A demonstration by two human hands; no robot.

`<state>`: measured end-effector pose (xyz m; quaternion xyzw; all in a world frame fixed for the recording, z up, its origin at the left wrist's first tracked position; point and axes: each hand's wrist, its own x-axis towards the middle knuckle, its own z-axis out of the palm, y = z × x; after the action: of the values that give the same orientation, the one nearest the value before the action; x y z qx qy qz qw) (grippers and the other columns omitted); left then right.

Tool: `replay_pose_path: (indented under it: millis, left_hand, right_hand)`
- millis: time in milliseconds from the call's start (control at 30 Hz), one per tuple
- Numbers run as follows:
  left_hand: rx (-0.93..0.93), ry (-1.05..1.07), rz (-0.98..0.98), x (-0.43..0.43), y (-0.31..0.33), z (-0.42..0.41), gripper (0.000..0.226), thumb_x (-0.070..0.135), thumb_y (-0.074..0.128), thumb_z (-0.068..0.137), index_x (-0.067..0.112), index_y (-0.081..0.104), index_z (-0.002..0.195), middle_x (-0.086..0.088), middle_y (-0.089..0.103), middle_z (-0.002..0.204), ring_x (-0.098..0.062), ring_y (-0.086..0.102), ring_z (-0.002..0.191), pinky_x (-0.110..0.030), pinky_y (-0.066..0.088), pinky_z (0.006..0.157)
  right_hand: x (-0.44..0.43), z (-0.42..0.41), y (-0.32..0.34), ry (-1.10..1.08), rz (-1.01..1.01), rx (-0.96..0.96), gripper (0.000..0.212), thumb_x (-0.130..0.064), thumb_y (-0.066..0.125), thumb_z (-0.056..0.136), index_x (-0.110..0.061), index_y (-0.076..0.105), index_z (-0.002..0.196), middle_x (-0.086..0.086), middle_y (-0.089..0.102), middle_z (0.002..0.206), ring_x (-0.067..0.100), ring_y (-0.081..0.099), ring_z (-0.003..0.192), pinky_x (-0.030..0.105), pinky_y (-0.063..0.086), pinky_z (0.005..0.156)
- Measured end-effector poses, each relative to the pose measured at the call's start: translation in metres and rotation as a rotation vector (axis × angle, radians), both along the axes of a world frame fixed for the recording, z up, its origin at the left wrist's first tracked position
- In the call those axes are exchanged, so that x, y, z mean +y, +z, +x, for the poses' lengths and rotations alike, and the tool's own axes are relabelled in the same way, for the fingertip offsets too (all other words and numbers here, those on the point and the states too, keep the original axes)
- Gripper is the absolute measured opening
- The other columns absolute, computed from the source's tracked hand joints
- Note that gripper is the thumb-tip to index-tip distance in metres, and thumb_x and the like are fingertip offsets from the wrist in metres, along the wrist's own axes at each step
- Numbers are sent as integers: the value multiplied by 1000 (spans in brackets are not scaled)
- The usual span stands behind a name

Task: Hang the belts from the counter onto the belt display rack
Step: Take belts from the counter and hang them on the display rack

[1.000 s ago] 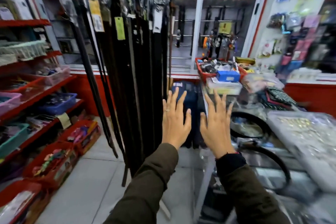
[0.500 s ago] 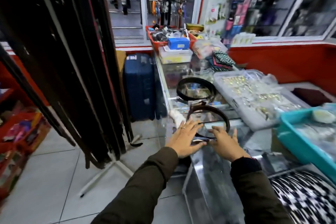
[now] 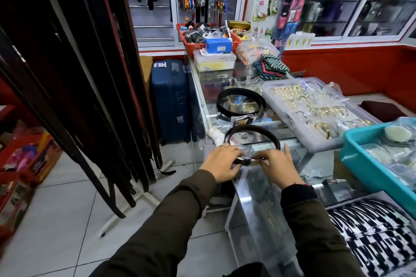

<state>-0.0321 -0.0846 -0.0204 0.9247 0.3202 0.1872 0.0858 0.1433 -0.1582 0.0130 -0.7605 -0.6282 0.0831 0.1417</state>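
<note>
Clearly, the belt display rack (image 3: 74, 78) filled the left of the frame, its dark straps hanging down to the tiled floor. Right of it, at lower centre, the left hand (image 3: 221, 163) and the right hand (image 3: 278, 167) met on the buckle end of the near coiled belt (image 3: 252, 132), which lay on the glass desk (image 3: 265, 204) at its near edge. Both hands were curled narrowly around that end; whether either had actually pinched it I could not tell, as the fingers hid the contact. A second coiled belt (image 3: 239, 103) lay just beyond, near the tray of bangles (image 3: 292, 117) on the right. To do this step well, I judged, the person should grip the buckle firmly and lift so the coil unrolls freely, clear of the tray. Half a second earlier the hands rested on the same belt end with fingers more spread; they had since drawn closer together and curled.
</note>
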Motion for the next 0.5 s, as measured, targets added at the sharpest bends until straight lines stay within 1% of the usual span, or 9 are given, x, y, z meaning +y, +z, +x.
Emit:
replay_pose_path:
  millis: [33,67,100,133,233,333,400,467,500]
  left_hand:
    - [-44,8,17,1,3,-5,32,25,61,88,11,66,117,-8,69,111,-30,59,105,-41,49,87]
    - [-92,20,33,2,6,-11,33,26,61,87,12,66,117,-7,69,111,-28,59,104,-39,50,88]
    - [-138,33,46,3,9,-18,34,27,61,87,13,67,117,-5,69,111,-25,60,104,-38,50,88]
    - [-181,44,62,5,13,-24,34,28,61,86,15,68,117,-2,70,109,-23,60,102,-36,49,89]
    - [-283,78,142,8,29,-47,34,29,63,84,22,69,116,4,69,108,-19,60,104,-34,46,95]
    - [-425,166,158,9,44,-70,45,27,64,89,24,59,134,2,61,124,-19,55,117,-37,45,101]
    - [-595,286,78,8,51,-85,58,31,64,94,23,44,148,0,52,139,-20,49,128,-36,43,109]
    - [-789,418,-31,6,56,-97,68,37,66,95,26,32,153,2,43,149,-18,43,138,-28,36,114]
    - [-876,482,-79,5,59,-102,71,39,68,94,28,30,153,2,41,150,-17,42,139,-27,37,113]
  right_hand:
    - [2,-2,5,39,33,47,33,-3,59,89,-24,77,108,0,79,110,20,67,115,44,25,121]
    - [5,-4,11,81,67,94,33,-1,60,88,-19,78,109,4,78,111,24,68,114,40,39,112]
    - [7,-8,18,119,83,131,32,1,61,88,-15,77,111,8,78,112,27,68,113,36,46,104]
    - [9,-11,26,153,89,152,33,3,61,88,-13,77,112,10,77,114,28,68,112,34,49,99]
    - [17,-25,46,244,107,173,34,3,61,88,-12,76,115,11,76,114,27,69,110,31,49,94]
    - [28,-45,63,312,141,241,29,-6,64,91,-14,75,116,6,77,103,23,71,99,28,51,84]
    - [35,-63,74,342,164,373,25,-12,67,91,-14,77,114,-4,75,95,12,69,90,17,49,76]
    - [45,-81,81,363,184,467,26,-7,69,89,-15,77,112,-6,75,95,6,69,89,6,48,71]
    - [51,-91,83,374,191,510,27,-4,69,89,-16,77,112,-5,75,96,6,70,88,1,47,70]
